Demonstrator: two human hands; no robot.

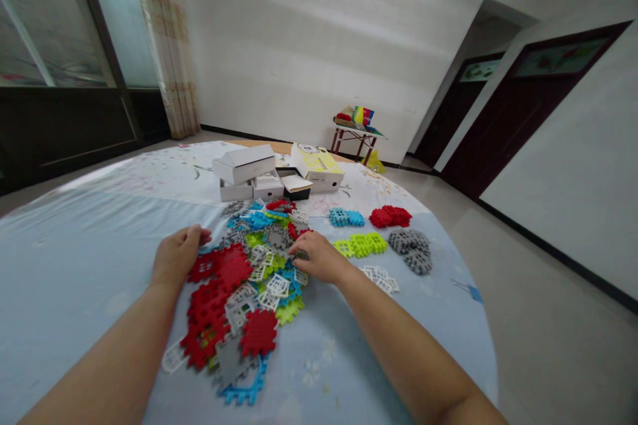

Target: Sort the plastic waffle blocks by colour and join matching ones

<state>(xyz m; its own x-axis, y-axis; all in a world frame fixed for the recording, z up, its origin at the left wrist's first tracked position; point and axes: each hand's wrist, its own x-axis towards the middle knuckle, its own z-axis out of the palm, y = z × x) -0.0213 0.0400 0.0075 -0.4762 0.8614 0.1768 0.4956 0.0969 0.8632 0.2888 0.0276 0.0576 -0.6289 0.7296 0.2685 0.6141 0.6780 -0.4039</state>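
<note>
A heap of interlocking plastic building tiles lies in front of me, with red, grey, blue, lime and white pieces. My left hand [180,254] rests at the heap's left edge beside the red tiles [234,267], its fingers loosely bent and partly hidden, with no piece visible in it. On the right edge, my right hand [321,257] has its thumb and fingers curled together over the pieces; what lies between them is too small to make out. White window-like pieces [278,285] are near its fingertips. At the near end lie a red square tile [259,332] and a blue frame piece [249,390].
Sorted groups stand to the right: blue tiles [345,217], red tiles [390,216], lime tiles [361,245], grey tiles [411,249] and white pieces [381,277]. Behind the heap are white boxes [245,165] and a yellow-white box [319,169]. A light-blue cloth [100,279] covers the round table.
</note>
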